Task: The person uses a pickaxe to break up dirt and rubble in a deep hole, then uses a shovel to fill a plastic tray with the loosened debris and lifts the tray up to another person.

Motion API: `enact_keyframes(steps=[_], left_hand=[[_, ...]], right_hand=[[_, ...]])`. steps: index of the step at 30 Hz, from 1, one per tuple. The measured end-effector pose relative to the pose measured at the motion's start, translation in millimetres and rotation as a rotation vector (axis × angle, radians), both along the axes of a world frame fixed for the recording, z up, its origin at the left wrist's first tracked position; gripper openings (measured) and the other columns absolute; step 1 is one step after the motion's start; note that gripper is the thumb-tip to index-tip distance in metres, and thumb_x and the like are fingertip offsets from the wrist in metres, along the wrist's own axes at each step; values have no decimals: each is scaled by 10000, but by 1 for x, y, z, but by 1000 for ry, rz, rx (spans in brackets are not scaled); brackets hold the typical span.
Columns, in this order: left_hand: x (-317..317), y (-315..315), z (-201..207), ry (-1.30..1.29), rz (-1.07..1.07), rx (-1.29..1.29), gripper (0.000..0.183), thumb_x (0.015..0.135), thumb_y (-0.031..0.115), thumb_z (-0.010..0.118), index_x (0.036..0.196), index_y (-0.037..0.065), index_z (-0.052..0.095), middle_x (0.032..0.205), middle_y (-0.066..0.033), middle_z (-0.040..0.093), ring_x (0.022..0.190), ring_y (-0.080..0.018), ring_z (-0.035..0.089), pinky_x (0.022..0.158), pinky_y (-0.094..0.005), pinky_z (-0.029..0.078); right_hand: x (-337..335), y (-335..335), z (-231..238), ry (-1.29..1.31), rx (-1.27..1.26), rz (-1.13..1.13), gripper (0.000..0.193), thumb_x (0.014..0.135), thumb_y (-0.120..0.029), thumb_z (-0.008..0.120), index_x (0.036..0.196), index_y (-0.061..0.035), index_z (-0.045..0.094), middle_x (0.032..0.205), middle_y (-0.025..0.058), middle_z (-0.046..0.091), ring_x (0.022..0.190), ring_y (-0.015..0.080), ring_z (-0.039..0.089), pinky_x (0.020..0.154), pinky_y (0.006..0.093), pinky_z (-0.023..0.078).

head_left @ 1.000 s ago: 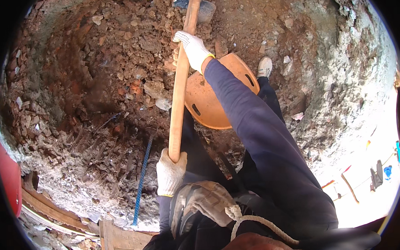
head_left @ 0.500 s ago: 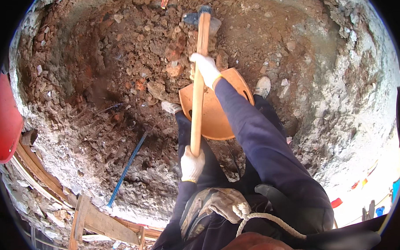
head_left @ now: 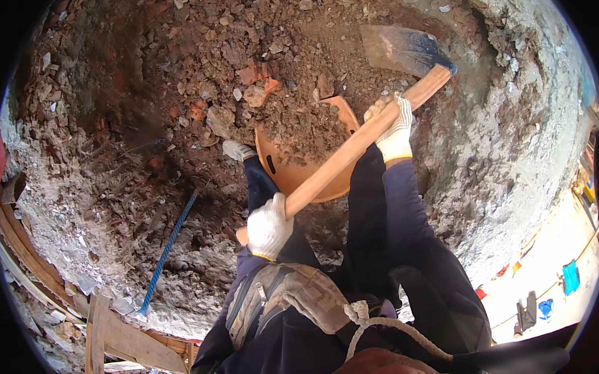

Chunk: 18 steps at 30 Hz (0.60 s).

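Observation:
Both my hands, in white knit gloves, grip a hoe by its pale wooden handle [head_left: 341, 160]. My left hand [head_left: 269, 226] is wrapped round the butt end near my waist. Farther up the shaft, my right hand [head_left: 396, 129] holds it below the head. The broad dark metal hoe blade [head_left: 403, 48] is over the ground at the far right, its face partly coated with earth. Between my feet sits an orange scoop-shaped pan [head_left: 326, 191] with slots in its sides. Loose brown soil [head_left: 304, 134] lies in it, and the handle crosses above its right side.
I stand in a round pit with rough grey-white walls [head_left: 502, 140]. Stones and broken brick [head_left: 260, 93] litter the floor. A blue twisted rope or rod [head_left: 170, 254] leans at the left. Wooden boards [head_left: 136, 341] line the rim at lower left.
The hoe has swung from nearly straight ahead to a slant, its head now at the right. The pan, bare inside before, now holds soil. Both hands still grip the handle.

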<state>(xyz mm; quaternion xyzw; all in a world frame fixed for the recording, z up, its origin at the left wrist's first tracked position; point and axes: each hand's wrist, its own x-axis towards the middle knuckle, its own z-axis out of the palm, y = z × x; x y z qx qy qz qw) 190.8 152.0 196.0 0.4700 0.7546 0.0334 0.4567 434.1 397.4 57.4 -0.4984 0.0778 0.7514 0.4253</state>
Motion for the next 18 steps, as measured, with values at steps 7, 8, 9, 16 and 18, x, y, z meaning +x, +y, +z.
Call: enact_keyframes(steps=[7, 8, 9, 16, 18], left_hand=[[-39, 16, -52, 113, -136, -36, 293, 786, 153, 715, 986, 75, 516, 726, -153, 639, 635, -360, 677, 562, -447, 548], [-35, 1, -48, 98, -117, -9, 283, 788, 145, 708, 975, 74, 508, 723, -151, 638, 623, -363, 675, 557, -456, 550], [-14, -15, -33, 127, -67, -143, 296, 787, 137, 715, 985, 69, 506, 718, -150, 634, 631, -363, 678, 560, -463, 553], [64, -46, 29, 196, 38, -469, 355, 793, 212, 747, 1028, 82, 514, 807, -161, 663, 709, -383, 701, 626, -498, 575], [76, -64, 31, 152, 132, -502, 360, 796, 219, 738, 1052, 94, 517, 804, -168, 685, 719, -392, 702, 649, -517, 566]], right_hand=[[-52, -18, -124, -267, -294, -67, 321, 931, -393, 668, 886, -107, 528, 698, 107, 560, 604, 285, 548, 618, 452, 507], [-57, -35, -128, -257, -296, 46, 319, 929, -392, 668, 876, -111, 529, 685, 105, 560, 584, 285, 540, 604, 449, 502], [-56, -52, -124, -258, -295, 164, 317, 927, -392, 669, 866, -115, 529, 673, 104, 560, 564, 284, 531, 590, 447, 498], [-16, -113, -153, 267, -330, 127, 415, 978, -483, 543, 990, -82, 649, 840, 156, 655, 671, 295, 594, 656, 431, 511], [-24, -103, -124, 33, -419, 254, 312, 974, -418, 592, 1026, -111, 613, 845, 109, 647, 672, 280, 605, 672, 434, 529]])
